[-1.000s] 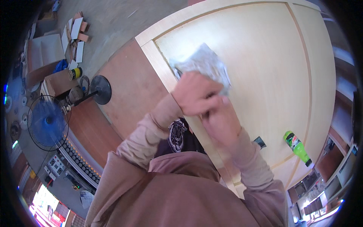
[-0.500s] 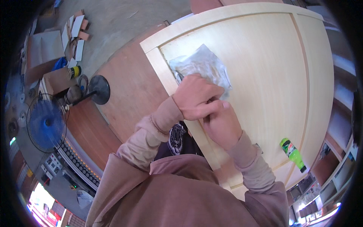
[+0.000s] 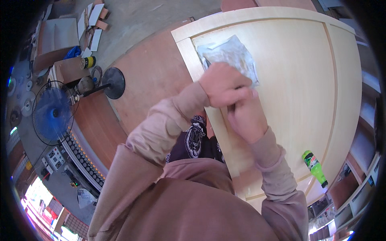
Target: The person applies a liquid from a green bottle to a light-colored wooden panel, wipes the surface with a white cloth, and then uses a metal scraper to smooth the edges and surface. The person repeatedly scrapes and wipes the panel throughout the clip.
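My left hand (image 3: 226, 85) is closed in a fist over the panel, its thumb reaching across my right hand (image 3: 247, 119). The right hand is closed too, knuckles up, touching the left. Whatever lies inside the fingers is hidden. A dark, narrow tip (image 3: 207, 62) shows just beyond the left knuckles; its kind is unclear. Right past the hands lies a crumpled, pale bluish plastic sheet (image 3: 231, 50) with brownish smears. It rests in the far left corner of a pale wooden framed panel (image 3: 293, 80).
A green bottle (image 3: 315, 168) lies on its side at the panel's right. On the left stand a blue fan (image 3: 53, 113), a round black base (image 3: 113, 83) and a yellow-and-black roll (image 3: 88, 62). Board offcuts (image 3: 95, 16) lie farther back. Shelving lines the right edge.
The view has shifted, so the panel, sheet and fan sit differently in it. Both hands stay closed together, now slightly nearer the plastic sheet.
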{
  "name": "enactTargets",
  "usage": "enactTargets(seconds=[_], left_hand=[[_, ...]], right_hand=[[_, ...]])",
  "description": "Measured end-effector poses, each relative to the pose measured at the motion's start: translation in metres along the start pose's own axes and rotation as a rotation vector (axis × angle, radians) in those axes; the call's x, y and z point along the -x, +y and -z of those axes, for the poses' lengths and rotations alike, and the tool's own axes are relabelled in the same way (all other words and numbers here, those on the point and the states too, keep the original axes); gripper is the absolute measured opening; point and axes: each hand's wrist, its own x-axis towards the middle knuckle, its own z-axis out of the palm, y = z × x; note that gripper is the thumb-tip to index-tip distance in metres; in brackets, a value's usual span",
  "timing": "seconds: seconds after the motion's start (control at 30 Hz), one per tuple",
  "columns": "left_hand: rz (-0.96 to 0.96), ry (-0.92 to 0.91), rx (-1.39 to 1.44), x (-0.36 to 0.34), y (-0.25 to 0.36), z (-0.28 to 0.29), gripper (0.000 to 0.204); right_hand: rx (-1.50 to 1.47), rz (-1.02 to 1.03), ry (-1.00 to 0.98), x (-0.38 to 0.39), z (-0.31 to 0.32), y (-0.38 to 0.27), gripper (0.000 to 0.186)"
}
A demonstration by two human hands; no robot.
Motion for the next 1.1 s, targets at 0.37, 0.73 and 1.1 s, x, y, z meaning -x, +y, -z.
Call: enactTargets(seconds=[0.37, 0.73, 1.1], left_hand=[[-0.044, 0.183, -0.001, -0.006, -0.004, -0.010, 0.056], [0.058, 0.074, -0.020, -0.010, -0.014, -0.007, 0.053], [0.024, 0.045, -0.026, -0.010, 0.001, -0.005, 0.054]], right_hand=[[0.067, -0.039, -0.038, -0.003, 0.005, 0.015, 0.005], [0.156, 0.137, 0.001, -0.018, 0.010, 0.030, 0.010], [0.121, 0.121, 0.022, -0.017, 0.017, 0.014, 0.008]])
